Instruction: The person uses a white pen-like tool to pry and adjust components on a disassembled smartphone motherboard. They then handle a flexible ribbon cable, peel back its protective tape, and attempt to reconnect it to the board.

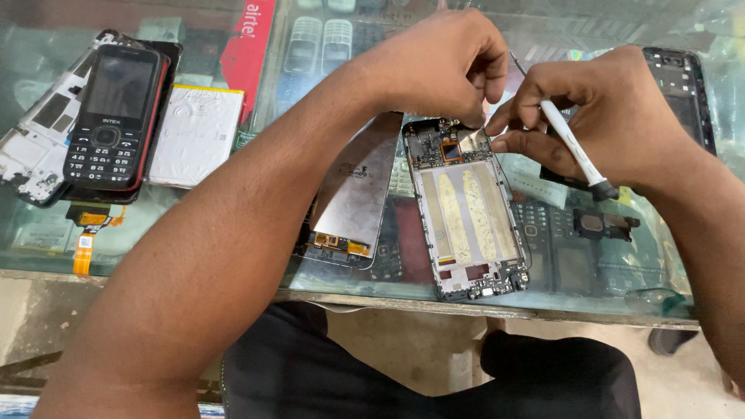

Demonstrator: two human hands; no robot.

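Frame (469, 209) of an opened phone, flat on the glass counter (543, 306), long axis running away from the body, board end farthest off. Directly over that far end, left hand (442, 66), fingers curled together, tips pressing down on the upper right corner of the frame beside the small board. Just right of the frame's top, right hand (597, 116), thumb and forefinger pinched tight, closed around a white tool (570, 147) with a dark butt end; working tip hidden between the two hands at the frame's corner, so cannot tell exactly what it touches. Butt end pointing out to the right of the frame, above the glass.

Touching the frame's left edge, or nearly so: grey screen panel (357, 190), face down, tilted, orange connector at its near end. Well left of the frame: white battery (198, 136), and beyond it a black keypad phone (112, 116) lying on a stripped white chassis (35, 151). Near that phone's lower end, an orange flex cable (84, 248) reaching the counter edge. Right of the frame, under the right wrist: small black part (605, 225). Farther right and up: dark back cover (687, 85), partly hidden by the right hand. Below the frame, past the counter edge: dark-clothed knees.
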